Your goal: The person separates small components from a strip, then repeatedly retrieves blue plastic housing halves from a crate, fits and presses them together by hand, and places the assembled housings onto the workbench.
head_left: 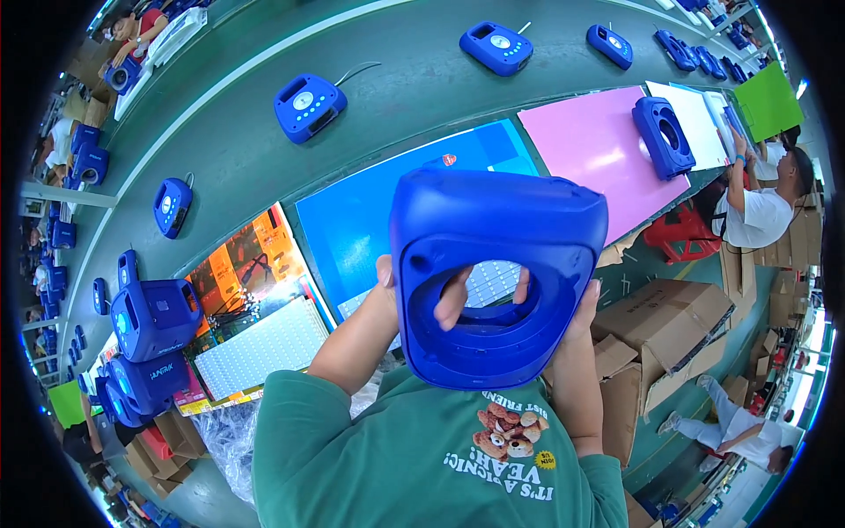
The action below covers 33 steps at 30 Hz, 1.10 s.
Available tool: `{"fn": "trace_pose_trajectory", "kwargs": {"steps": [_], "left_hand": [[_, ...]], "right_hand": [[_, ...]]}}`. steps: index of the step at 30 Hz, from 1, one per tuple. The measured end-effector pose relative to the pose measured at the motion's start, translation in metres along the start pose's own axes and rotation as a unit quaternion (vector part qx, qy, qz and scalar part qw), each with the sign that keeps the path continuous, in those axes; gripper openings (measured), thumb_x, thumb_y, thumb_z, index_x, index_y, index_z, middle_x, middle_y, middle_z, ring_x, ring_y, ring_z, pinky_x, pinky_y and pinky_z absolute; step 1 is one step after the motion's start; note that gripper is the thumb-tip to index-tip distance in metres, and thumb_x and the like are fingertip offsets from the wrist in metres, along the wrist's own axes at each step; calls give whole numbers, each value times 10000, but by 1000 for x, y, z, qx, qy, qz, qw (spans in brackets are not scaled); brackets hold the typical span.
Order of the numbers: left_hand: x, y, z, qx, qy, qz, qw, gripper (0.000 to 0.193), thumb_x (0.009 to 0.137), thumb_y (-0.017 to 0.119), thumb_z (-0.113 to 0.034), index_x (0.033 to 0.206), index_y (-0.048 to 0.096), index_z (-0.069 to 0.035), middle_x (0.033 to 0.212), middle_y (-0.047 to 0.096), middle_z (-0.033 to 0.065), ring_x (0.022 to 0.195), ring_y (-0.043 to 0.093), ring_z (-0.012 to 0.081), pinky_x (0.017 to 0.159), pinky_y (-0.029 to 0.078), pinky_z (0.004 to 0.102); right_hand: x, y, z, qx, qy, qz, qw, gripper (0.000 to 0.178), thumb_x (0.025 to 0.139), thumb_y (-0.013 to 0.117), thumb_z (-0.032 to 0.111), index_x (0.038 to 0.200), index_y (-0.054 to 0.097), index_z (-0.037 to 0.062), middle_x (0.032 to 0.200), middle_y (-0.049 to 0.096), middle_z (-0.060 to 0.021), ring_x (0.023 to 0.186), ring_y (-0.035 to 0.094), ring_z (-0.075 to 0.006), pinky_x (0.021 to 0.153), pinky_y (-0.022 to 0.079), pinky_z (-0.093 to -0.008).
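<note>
A blue plastic speaker housing [502, 220] is held up close in front of me above the workbench. It has a large round opening, with a smaller round hole beside it. My left hand [382, 297] grips its left side; fingertips show through the round opening. On the opposite side, my right hand [581, 315] is closed round the edge, and a fingertip shows inside the opening too. The housing hides most of both hands' fingers. Beneath it lies a glossy blue sheet [352, 211] on the bench, and a white sheet with rows of small grey stickers [264, 346] lies to the left.
Several blue speakers, one of them here [308, 107], lie along the green conveyor [387, 114]. Stacked blue speakers [154, 319] stand at left. Another housing [662, 136] rests on a pink board [581, 141]. Cardboard boxes [660, 326] and a red stool [682, 235] are at right, near seated co-workers.
</note>
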<state>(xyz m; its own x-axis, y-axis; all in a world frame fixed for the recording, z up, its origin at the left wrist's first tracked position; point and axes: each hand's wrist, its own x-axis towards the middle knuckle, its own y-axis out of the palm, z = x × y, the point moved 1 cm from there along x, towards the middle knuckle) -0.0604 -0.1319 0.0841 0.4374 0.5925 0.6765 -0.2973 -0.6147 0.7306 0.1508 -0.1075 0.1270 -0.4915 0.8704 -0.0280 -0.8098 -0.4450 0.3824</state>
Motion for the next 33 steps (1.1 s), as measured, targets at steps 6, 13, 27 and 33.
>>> {"fn": "trace_pose_trajectory", "kwargs": {"steps": [6,13,27,33], "left_hand": [[18,5,-16,489,-5,-431,759,1077,555,865,-236,1404,251,10,1382,388,128,1273,387,236,1092,250,362],[11,-36,13,384,-20,-509,770,798,644,697,59,1357,345,-11,1286,495,125,1182,490,231,1023,372,377],[-20,-88,-10,244,23,-577,779,602,821,676,-77,1324,349,-28,1206,550,171,1029,601,252,837,536,377],[-4,-78,-18,212,16,-514,831,632,798,714,-102,1316,363,-19,1174,571,141,998,611,223,813,538,340]], "right_hand": [[7,14,19,-115,-77,-115,984,799,824,535,519,1326,294,-54,1129,525,-193,989,563,-267,835,457,-326],[4,71,53,-544,-159,-61,822,1091,708,737,320,1417,12,-82,1414,22,-412,1360,83,-487,1080,167,-506],[-23,75,48,-609,-150,274,729,759,824,487,565,1305,448,-21,1383,400,-195,1325,325,-342,1097,174,-491],[-49,35,54,-305,-140,118,935,637,903,416,526,914,679,-55,913,674,-205,972,637,-360,835,510,-447]]}}
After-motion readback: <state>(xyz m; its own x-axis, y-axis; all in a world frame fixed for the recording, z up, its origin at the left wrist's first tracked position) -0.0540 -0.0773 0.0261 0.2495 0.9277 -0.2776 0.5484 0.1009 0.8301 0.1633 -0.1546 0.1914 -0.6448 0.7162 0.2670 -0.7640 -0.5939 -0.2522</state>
